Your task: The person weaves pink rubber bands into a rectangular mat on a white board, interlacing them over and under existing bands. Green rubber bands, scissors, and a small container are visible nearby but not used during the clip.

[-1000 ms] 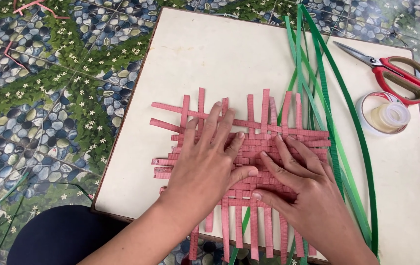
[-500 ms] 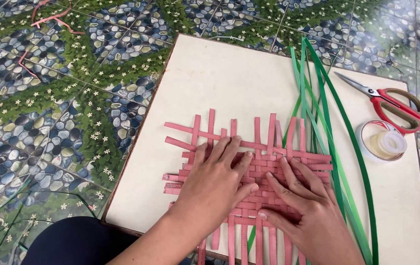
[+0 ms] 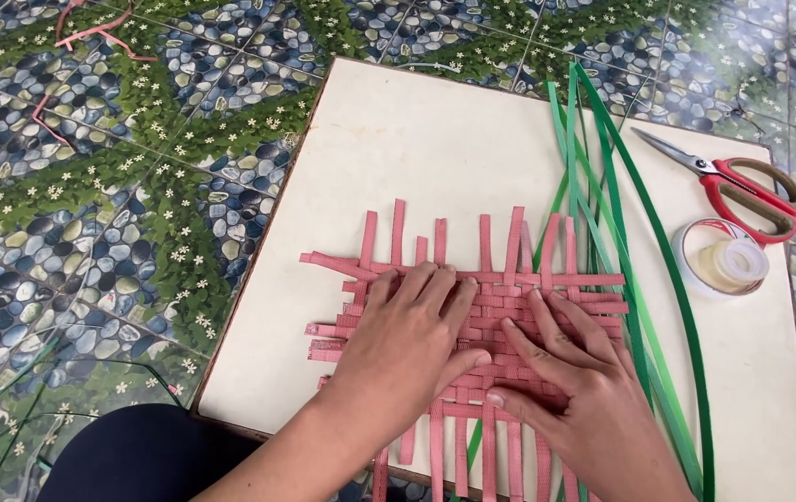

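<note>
A woven mat of pink paper strips point(image 3: 500, 265) lies on a cream square board point(image 3: 435, 149). My left hand point(image 3: 407, 344) rests flat on the left half of the weave, fingers spread and pointing away from me. My right hand point(image 3: 584, 400) lies flat on the right half, fingers angled toward the left hand, thumb nearly touching it. Neither hand holds anything. Loose strip ends stick out at the top, the left and the bottom of the mat. Several long green strips point(image 3: 621, 232) run along the mat's right edge, and one passes under the weave.
Red-handled scissors point(image 3: 742, 186) and a roll of clear tape point(image 3: 728, 260) lie at the board's right side. The board sits on a floor with a pebble and leaf pattern point(image 3: 119, 204). Pink strip scraps point(image 3: 91, 33) lie on the floor at top left. My dark-clothed knee point(image 3: 147, 455) is at the bottom.
Both hands stay pressed flat on the weave. The view has shifted, so the board and mat sit lower in the frame.
</note>
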